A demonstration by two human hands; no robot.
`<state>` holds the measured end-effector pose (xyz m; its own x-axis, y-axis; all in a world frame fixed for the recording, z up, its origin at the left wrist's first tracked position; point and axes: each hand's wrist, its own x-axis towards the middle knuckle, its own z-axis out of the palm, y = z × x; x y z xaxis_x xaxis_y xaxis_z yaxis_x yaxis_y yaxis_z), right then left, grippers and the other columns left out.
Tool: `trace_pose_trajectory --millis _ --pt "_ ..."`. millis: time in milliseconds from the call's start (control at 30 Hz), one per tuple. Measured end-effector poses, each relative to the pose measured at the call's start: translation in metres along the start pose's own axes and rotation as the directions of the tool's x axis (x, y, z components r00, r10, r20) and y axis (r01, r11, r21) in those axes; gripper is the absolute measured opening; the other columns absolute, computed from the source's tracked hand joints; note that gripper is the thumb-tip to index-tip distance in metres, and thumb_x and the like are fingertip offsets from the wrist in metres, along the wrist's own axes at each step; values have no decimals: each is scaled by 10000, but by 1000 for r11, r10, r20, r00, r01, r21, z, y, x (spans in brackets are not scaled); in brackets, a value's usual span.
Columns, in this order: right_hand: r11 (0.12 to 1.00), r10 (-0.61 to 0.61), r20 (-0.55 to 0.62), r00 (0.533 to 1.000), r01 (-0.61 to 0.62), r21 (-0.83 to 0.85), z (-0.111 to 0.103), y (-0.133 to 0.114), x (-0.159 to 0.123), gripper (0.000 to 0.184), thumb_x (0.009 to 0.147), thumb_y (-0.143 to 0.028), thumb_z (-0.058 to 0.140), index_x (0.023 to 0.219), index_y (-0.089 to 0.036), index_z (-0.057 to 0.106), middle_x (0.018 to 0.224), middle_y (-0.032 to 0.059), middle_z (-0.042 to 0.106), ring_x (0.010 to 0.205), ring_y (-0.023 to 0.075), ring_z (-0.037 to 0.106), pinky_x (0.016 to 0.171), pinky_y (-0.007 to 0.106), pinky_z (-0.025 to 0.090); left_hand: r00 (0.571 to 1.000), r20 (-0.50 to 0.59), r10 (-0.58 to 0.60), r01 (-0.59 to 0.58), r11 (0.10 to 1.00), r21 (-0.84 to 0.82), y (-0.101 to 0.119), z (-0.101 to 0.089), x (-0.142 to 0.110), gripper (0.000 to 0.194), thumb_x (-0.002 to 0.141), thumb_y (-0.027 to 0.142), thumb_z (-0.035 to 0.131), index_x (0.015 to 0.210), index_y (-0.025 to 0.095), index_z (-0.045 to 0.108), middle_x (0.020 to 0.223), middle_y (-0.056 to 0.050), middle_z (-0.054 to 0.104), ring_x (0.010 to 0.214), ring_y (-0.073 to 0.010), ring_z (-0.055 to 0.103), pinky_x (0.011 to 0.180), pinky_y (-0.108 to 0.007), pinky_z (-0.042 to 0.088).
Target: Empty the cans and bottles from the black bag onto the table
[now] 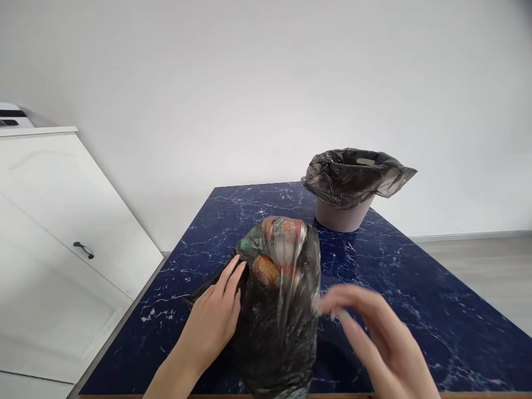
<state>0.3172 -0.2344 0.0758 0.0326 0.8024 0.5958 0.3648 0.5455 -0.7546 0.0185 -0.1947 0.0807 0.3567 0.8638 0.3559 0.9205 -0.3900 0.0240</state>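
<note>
A full black rubbish bag (282, 299) lies on the dark blue marbled table (415, 288), with orange and green items showing through its thin plastic. My left hand (216, 316) rests flat against the bag's left side, fingers stretched out. My right hand (369, 332) hovers just right of the bag, blurred by motion, its fingers extended and holding nothing that I can see.
A small pale bin (343, 213) lined with a black bag (353, 174) stands at the table's far end. A white cabinet (54, 244) with a dark handle is at the left. A white wall lies behind, grey floor at the right.
</note>
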Motion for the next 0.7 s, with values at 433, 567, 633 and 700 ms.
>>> trace_pose_trajectory --millis 433,567,633,700 --pt "965 241 198 950 -256 56 32 148 136 637 1075 -688 384 1461 -259 654 1538 86 653 1474 271 563 1297 451 355 993 115 34 -19 992 -125 -2 7 -2 495 1104 259 453 1592 339 420 1665 -105 490 1455 -358 582 1134 -578 556" --pt "955 242 250 937 -276 112 33 160 134 665 1084 -698 336 1424 -255 697 1500 76 683 1448 274 585 1286 466 368 978 125 166 -144 975 -167 4 3 4 793 1016 58 406 1727 324 176 1831 -104 168 1652 -353 300 1256 -598 450" --pt "954 239 259 936 -276 115 30 161 128 646 1074 -701 376 1360 -249 739 1459 76 709 1437 285 590 1293 463 346 968 118 223 -198 961 -195 5 5 9 875 980 36 458 1738 331 137 1833 -100 161 1678 -356 222 1289 -629 397" --pt "956 236 260 936 -272 109 27 160 123 625 1062 -704 411 1298 -247 766 1414 77 732 1411 295 603 1274 446 362 962 117 248 -218 951 -221 4 9 15 947 958 69 570 1741 340 113 1816 -116 224 1676 -372 222 1300 -651 373"
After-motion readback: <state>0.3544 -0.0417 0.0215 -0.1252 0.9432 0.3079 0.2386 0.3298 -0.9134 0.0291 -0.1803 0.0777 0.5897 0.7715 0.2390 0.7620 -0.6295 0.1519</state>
